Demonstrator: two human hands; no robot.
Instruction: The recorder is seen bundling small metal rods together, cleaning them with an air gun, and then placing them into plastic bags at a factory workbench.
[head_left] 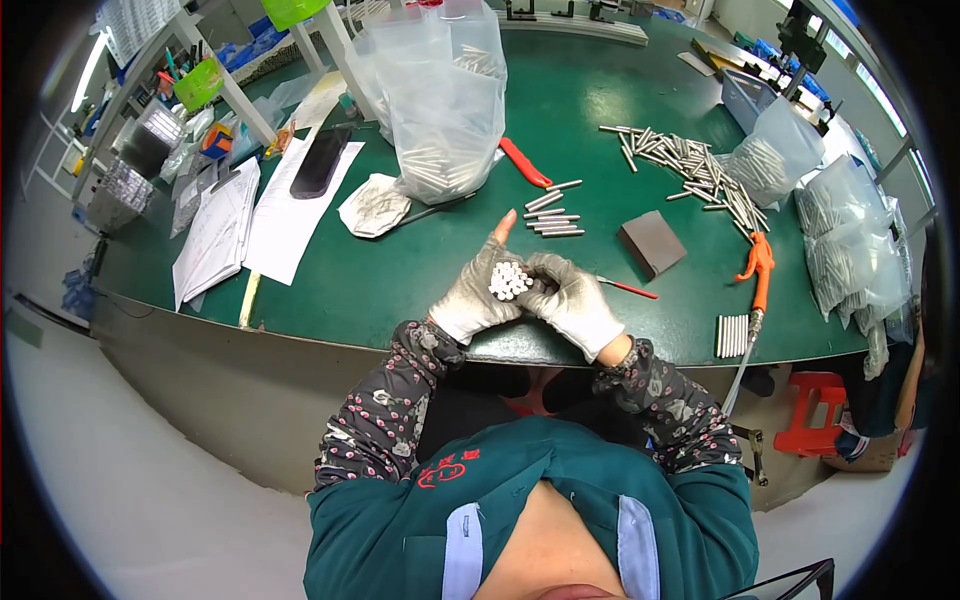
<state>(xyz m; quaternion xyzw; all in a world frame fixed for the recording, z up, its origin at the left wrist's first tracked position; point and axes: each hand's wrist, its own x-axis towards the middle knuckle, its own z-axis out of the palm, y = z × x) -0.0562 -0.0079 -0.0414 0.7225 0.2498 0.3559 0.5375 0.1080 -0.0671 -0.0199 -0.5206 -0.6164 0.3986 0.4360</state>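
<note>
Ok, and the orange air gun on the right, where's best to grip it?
By its orange handle, I'd say, right hand coming from the right: the lever juts left, the hose leaves the near end, and loose metal pins lie by the far tip.

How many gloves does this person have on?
2. One white glove is on the left hand, which holds a bundle of rods; the other white glove is on the right hand, beside that bundle.
</note>
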